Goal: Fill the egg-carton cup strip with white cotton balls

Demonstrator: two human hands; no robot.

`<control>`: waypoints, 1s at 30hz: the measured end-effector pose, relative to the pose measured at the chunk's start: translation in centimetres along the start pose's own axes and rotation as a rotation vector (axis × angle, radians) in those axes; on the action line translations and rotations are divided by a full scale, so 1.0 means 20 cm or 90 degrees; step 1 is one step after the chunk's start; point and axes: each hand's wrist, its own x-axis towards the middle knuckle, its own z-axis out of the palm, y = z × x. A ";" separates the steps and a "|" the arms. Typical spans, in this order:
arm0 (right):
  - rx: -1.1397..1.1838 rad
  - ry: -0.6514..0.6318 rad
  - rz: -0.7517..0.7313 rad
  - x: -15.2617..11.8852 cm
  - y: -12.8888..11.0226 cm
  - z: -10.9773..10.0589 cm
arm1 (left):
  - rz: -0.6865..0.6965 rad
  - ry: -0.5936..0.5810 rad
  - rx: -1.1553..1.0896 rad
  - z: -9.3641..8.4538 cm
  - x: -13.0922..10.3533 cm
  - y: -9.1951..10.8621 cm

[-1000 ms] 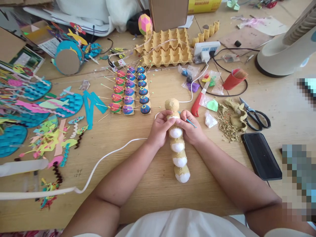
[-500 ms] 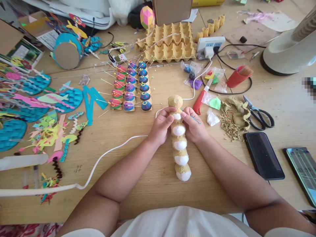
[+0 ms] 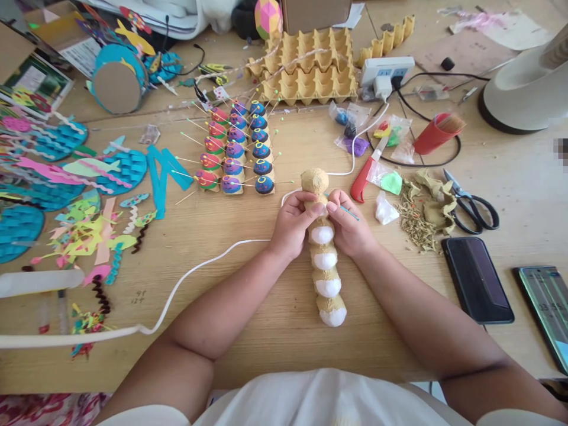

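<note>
A tan egg-carton strip point(image 3: 327, 274) with several bumps stretches toward me in the middle of the table; white clay covers part of most bumps, and the far one is bare. My left hand point(image 3: 293, 222) grips the strip near its far end, with the thumb over the white patch there. On the other side, my right hand point(image 3: 352, 228) has thumb and finger pinched at that same patch, with a thin blue stick point(image 3: 349, 213) held among its fingers. Three rows of painted bumps point(image 3: 235, 151), red, purple and blue, stand farther back, stuck with pins.
Right of my hands lie a red-handled knife point(image 3: 364, 179), white clay in plastic point(image 3: 386, 210), carton scraps point(image 3: 437, 207), scissors point(image 3: 474, 207) and two phones point(image 3: 477, 278). A white cable point(image 3: 190, 275) crosses the left side, near paper cutouts point(image 3: 89, 228). Egg trays point(image 3: 310, 83) sit behind.
The camera view has shifted slightly. My left thumb has moved right, onto the white patch near the far end, covering more of it. Both hands still hold the strip.
</note>
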 end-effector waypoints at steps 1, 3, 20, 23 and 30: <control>0.003 0.005 0.001 0.00 0.00 0.00 | -0.013 -0.014 -0.004 -0.01 0.00 0.01; 0.011 0.012 0.005 0.01 0.00 0.00 | -0.037 -0.045 -0.016 -0.02 0.01 0.02; 0.053 0.002 0.040 0.02 -0.02 -0.02 | -0.053 -0.073 -0.013 -0.02 -0.01 0.04; 0.053 -0.011 0.049 0.02 -0.02 -0.02 | -0.055 -0.073 -0.017 -0.03 -0.01 0.04; 0.044 -0.003 0.034 0.02 -0.02 -0.02 | -0.055 -0.060 -0.004 -0.03 0.00 0.03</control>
